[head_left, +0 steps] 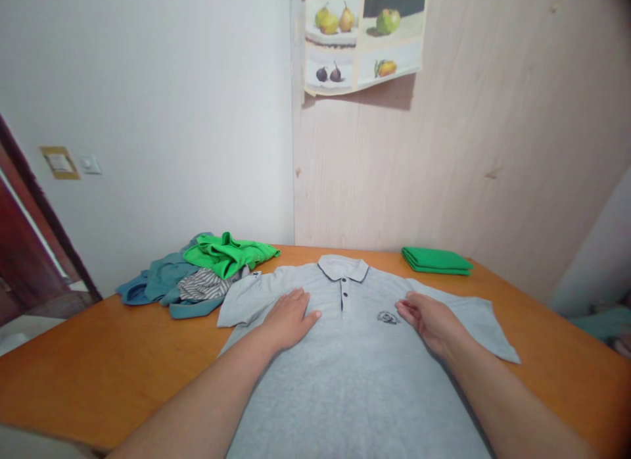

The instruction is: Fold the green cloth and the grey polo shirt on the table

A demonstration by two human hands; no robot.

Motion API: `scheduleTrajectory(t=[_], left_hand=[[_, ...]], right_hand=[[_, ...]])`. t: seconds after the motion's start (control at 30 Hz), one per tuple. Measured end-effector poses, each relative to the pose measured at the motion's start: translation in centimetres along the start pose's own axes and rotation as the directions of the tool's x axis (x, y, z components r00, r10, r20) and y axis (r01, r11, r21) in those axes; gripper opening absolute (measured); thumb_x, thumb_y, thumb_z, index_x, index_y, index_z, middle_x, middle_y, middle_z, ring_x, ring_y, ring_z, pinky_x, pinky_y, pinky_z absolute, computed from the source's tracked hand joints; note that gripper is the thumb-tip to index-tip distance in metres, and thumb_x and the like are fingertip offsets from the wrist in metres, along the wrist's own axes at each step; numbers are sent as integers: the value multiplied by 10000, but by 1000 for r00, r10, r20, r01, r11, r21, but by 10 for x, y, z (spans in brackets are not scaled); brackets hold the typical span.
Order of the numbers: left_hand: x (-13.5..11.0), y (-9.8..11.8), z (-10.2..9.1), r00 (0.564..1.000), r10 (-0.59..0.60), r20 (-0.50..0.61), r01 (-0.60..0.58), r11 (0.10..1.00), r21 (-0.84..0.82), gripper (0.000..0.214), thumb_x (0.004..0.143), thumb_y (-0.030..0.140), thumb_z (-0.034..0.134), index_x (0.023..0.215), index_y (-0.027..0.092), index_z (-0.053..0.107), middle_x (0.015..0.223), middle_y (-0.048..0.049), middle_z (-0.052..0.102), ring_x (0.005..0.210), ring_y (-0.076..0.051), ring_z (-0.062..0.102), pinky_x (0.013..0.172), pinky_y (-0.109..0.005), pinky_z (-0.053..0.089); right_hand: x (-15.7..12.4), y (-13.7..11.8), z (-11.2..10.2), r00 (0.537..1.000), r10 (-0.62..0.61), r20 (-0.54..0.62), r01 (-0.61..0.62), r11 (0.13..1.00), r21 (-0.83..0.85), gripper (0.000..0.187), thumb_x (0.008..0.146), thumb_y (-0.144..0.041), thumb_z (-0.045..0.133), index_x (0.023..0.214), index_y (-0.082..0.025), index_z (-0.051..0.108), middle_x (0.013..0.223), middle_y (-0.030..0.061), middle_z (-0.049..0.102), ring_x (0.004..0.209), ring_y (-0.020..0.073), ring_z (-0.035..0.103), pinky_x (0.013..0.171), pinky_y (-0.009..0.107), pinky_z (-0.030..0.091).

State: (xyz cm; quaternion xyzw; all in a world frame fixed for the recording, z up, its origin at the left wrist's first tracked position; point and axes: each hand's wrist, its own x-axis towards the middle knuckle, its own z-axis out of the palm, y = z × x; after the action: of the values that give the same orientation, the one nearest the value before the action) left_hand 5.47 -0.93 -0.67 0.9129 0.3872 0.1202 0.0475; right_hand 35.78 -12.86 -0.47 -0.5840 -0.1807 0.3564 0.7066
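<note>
Shirt point(359, 386), a gray polo, lies spread face up on an orange-brown table point(123, 367), its collar point(342, 267) pointing toward the wall point(187, 130) and its lower part running out of the bottom of the view. Two dark buttons show on the placket point(342, 298), and a small dark emblem point(388, 317) marks the chest.

A person's bare hands rest at either side of the chest. The left hand point(292, 317) lies palm down on the fabric, opened flat, its fingers close together and the thumb spread toward the placket; it grips nothing. The right hand point(428, 317), just beside the emblem, is turned on edge with its fingers partly curled toward the thumb; whether it pinches any cloth cannot be told.

Behind the left sleeve point(246, 301) sits a loose heap of clothes point(170, 275), bright green cloth point(229, 255) on top and a striped piece point(204, 285) at the front. A neatly folded green bundle point(436, 260) lies near the table's far right corner. Above, a poster point(356, 81) of pears, an apple and other fruit hangs on the wall, its lower right side lifting away.
</note>
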Motion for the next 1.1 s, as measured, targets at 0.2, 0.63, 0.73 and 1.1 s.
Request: scheduleTrajectory(t=[0.2, 0.63, 0.73, 1.1], left_hand=[[1, 0, -1, 1000, -3, 25, 2, 1000, 28, 679, 957, 587, 370, 1422, 100, 460, 1528, -218, 389, 1435, -326, 338, 1177, -487, 248], [1, 2, -2, 999, -18, 34, 18, 1000, -2, 685, 950, 595, 365, 1422, 108, 459, 1535, -201, 388, 1450, -330, 307, 1183, -482, 230], [1, 2, -3, 999, -10, 37, 10, 1000, 11, 681, 954, 592, 354, 1422, 109, 461, 1533, -199, 391, 1448, -325, 312, 1183, -477, 231], [0, 3, -4, 999, -19, 38, 19, 1000, -1, 693, 944, 594, 376, 1434, 108, 445, 1542, -202, 375, 1450, -320, 309, 1183, -474, 233]], right_hand=[[20, -8, -20, 980, 34, -194, -20, 997, 73, 62, 889, -175, 564, 907, -216, 521, 925, 29, 591, 780, 76, 638, 791, 150, 583], [-4, -10, -6, 981, 136, 137, -145, 988, 59, 125, 863, -229, 642, 945, -171, 567, 925, 102, 656, 870, 170, 705, 851, 278, 610], [3, -8, -11, 992, 127, 22, -129, 989, 68, 97, 872, -206, 624, 930, -195, 547, 873, 59, 630, 823, 136, 688, 818, 237, 611], [4, -9, -13, 995, 82, 50, -84, 995, 51, 144, 846, -251, 667, 936, -191, 572, 915, 82, 666, 857, 163, 699, 866, 272, 607]])
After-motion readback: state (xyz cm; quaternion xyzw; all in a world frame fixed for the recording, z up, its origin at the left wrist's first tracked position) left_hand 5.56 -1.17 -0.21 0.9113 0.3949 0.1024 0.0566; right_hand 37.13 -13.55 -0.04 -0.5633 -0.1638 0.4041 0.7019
